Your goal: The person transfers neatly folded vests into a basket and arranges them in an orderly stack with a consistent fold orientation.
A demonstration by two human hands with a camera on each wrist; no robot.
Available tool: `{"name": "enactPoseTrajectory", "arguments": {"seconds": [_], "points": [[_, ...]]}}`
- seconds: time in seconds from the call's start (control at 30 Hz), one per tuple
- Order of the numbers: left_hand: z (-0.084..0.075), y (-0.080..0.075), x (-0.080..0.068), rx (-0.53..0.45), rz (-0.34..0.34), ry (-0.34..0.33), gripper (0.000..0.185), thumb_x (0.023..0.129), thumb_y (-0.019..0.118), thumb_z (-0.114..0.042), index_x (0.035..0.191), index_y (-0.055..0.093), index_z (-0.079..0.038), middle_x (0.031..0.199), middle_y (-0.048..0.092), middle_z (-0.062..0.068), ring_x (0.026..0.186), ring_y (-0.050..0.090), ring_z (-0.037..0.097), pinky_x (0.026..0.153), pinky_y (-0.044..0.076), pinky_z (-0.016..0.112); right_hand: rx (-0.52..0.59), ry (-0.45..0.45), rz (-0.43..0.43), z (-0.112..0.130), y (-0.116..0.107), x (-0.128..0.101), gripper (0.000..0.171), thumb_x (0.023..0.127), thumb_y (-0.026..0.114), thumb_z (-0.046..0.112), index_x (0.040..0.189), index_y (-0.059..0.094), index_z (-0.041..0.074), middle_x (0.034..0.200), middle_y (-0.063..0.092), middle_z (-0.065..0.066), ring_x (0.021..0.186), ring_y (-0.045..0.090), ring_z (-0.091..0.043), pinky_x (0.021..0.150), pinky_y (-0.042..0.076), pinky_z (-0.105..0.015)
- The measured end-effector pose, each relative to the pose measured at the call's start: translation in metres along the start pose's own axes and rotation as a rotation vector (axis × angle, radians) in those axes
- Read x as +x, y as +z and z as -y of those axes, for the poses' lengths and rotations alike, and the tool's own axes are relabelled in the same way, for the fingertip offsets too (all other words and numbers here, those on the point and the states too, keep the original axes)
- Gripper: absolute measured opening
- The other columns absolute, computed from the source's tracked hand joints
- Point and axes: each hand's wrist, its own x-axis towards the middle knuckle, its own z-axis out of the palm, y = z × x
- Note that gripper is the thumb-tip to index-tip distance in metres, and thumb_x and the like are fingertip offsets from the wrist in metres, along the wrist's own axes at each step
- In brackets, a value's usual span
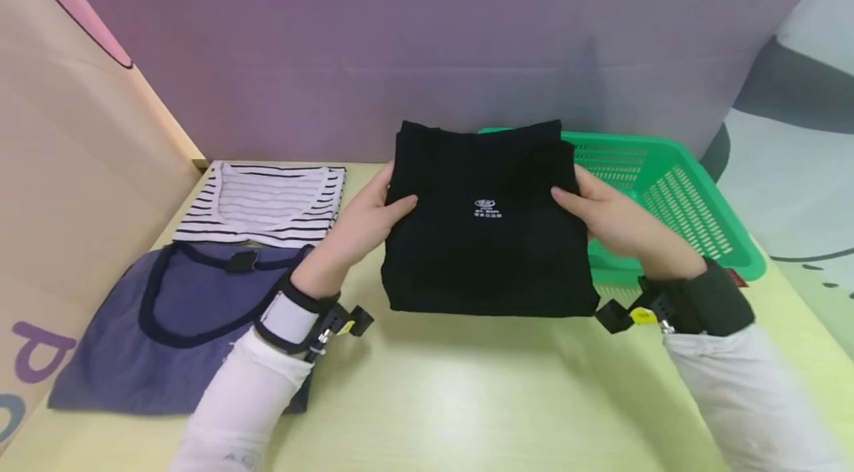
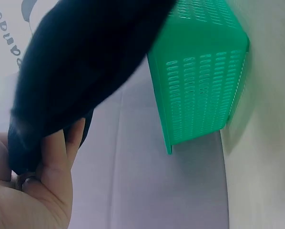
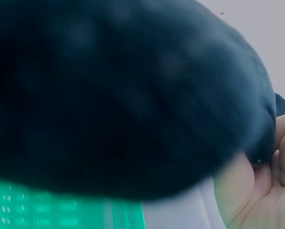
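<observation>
A: Head view: pale yellow-green table (image 1: 467, 398), purple backdrop behind it, printed panels on both sides.

B: Around the folded black shirt (image 1: 487, 224)?

A: Green slotted basket (image 1: 674, 190) just behind and right of it. Striped top (image 1: 267, 201) left of it, blue top (image 1: 173, 324) nearer than the striped one, both flat.

B: Hands?

A: Shirt held clear above the table. Left hand (image 1: 363, 224) grips its left edge, right hand (image 1: 617, 220) its right edge; fingers clamped on the cloth, thumbs on top. Right wrist view mostly blocked by black fabric.
</observation>
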Motion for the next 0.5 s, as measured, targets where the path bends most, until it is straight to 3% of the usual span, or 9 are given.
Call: {"name": "enactPoseTrajectory", "arguments": {"seconds": [0.13,0.33,0.4,0.5], "points": [[-0.007,0.005,0.013,0.009,-0.007,0.025,0.061,0.099,0.049,-0.014,0.151,0.020,-0.027,0.152,0.033,-0.002,0.137,0.034,0.015,0.112,0.031,0.037,0.034,-0.037,0.007,-0.004,-0.013,0.000,0.056,0.103,0.035,0.035,0.150,0.009,0.020,0.116,0.057,0.019,0.093,0.066,-0.005,0.072,0.057,-0.031],[-0.017,0.014,0.030,-0.014,-0.004,0.060,0.059,0.099,0.049,-0.011,0.151,0.023,-0.023,0.152,0.034,-0.001,0.138,0.033,0.014,0.112,0.030,0.034,0.078,-0.090,-0.008,-0.004,-0.033,0.000,0.043,0.103,0.037,0.029,0.143,0.023,0.025,0.114,0.060,0.015,0.088,0.067,-0.007,0.068,0.057,-0.028],[-0.019,0.016,0.035,-0.012,-0.005,0.065,0.059,0.099,0.049,-0.011,0.151,0.023,-0.022,0.151,0.034,0.000,0.138,0.032,0.014,0.112,0.030,0.034,0.058,-0.074,-0.029,-0.003,-0.038,-0.001,0.037,0.103,0.037,0.030,0.138,0.027,0.025,0.110,0.062,0.015,0.085,0.067,-0.007,0.066,0.057,-0.028],[-0.022,0.020,0.042,0.001,-0.009,0.060,0.059,0.098,0.049,-0.012,0.151,0.024,-0.022,0.152,0.034,0.000,0.139,0.031,0.013,0.113,0.029,0.033,0.003,-0.027,-0.057,0.001,-0.044,-0.001,0.045,0.103,0.035,0.034,0.144,0.021,0.026,0.117,0.056,0.017,0.089,0.065,-0.003,0.070,0.057,-0.028]]}}
